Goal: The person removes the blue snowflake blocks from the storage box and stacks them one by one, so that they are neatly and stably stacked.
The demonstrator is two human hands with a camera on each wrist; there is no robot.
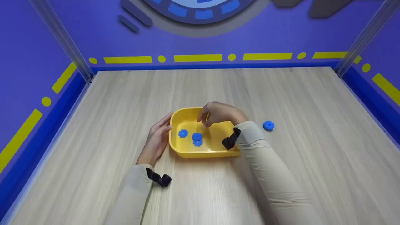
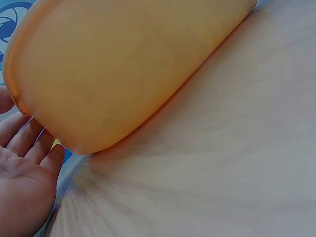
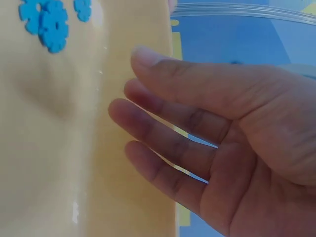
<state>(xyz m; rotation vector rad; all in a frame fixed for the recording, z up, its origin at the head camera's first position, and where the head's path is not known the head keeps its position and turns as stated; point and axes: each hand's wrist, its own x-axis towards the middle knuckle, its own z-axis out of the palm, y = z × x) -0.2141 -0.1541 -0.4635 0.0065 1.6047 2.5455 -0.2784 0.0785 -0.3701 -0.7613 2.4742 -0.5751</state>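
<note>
A yellow plastic tub [image 1: 204, 154] stands on the table in front of me. Three blue notched discs lie on its floor: one disc [image 1: 183, 133] to the left, and an upper disc [image 1: 197, 136] overlapping a lower disc [image 1: 197, 142]. My left hand [image 1: 157, 140] rests against the tub's left end, fingers fairly straight along the outer wall, as the left wrist view also shows. Over the tub hangs my right hand [image 1: 220, 113], its fingers loosely bent. In the right wrist view, nothing is between the thumb and fingers [image 3: 148, 123].
Right of the tub, another blue notched piece [image 1: 268, 125] lies on the wooden table [image 1: 312, 150]; whether it is one disc or a stack I cannot tell. Blue-purple panels [image 1: 265, 40] with yellow marks border the back and both sides.
</note>
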